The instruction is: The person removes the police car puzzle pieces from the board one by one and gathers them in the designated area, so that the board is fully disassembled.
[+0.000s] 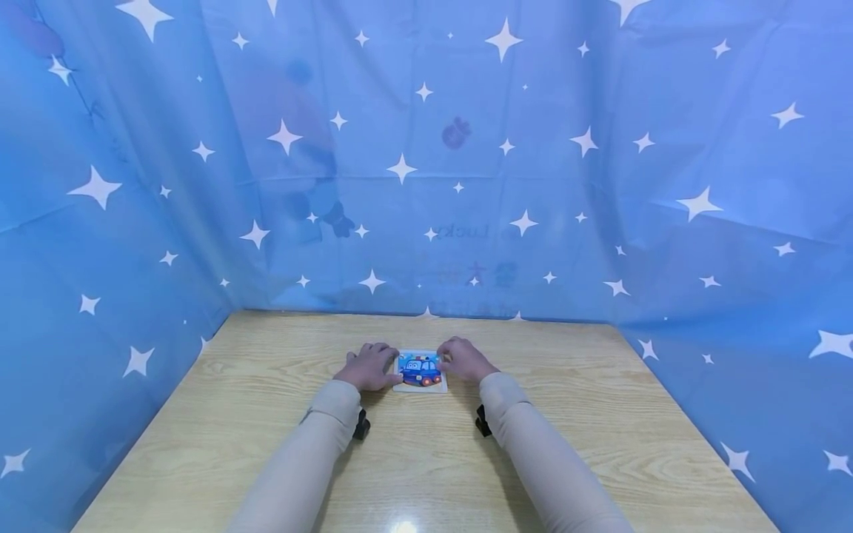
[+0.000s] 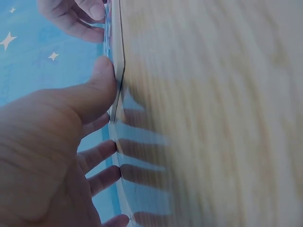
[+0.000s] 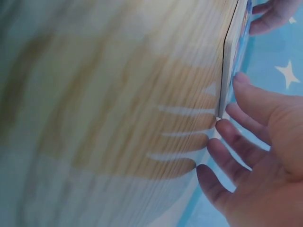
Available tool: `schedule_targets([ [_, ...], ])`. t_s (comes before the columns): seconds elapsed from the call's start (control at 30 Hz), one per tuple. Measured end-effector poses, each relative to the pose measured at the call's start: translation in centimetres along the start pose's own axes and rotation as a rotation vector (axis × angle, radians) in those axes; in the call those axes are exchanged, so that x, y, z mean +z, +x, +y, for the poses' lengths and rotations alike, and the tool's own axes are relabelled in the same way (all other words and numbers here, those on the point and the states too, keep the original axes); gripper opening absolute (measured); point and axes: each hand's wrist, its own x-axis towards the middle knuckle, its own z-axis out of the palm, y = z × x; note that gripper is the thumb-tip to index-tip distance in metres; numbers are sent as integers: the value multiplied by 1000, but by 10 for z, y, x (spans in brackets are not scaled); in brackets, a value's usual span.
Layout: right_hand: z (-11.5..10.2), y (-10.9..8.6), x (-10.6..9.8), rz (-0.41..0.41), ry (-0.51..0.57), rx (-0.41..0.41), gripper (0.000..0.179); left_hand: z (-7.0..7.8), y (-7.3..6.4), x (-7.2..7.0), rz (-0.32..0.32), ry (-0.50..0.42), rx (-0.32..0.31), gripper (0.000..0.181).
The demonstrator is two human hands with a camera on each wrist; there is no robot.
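Observation:
A small flat picture board [image 1: 421,372] with a blue cartoon car lies on the wooden table. My left hand [image 1: 370,368] is at its left side, with the thumb [image 2: 102,85] touching the board near its lower left edge. The other left fingers are spread, their tips on the tabletop. On the board's right side is my right hand [image 1: 464,360], its thumb [image 3: 248,90] at the edge and the fingers loosely bent, tips down at the table. Neither hand curls round the board. From the wrist views only the board's thin pale side shows well.
The light wooden table [image 1: 573,444] reaches back to a blue curtain [image 1: 426,148] with white stars, which also hangs along both sides. A black wrist device [image 1: 362,425] sits under the left cuff and another black device [image 1: 483,421] under the right.

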Motion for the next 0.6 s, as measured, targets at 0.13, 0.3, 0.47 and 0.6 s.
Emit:
schedule_targets([
  [0.13,0,1,0,-5,-11,2,27,2,-1,0,0,2,-8,61],
  [0.3,3,4,2,-10,7,1,26,3,0,0,0,15,-22,62],
  [0.47,2,7,3,-16,38,44,26,2,4,4,7,26,-32,63],
  [0.6,-2,9,4,-22,68,105,28,3,6,6,7,33,-41,58],
])
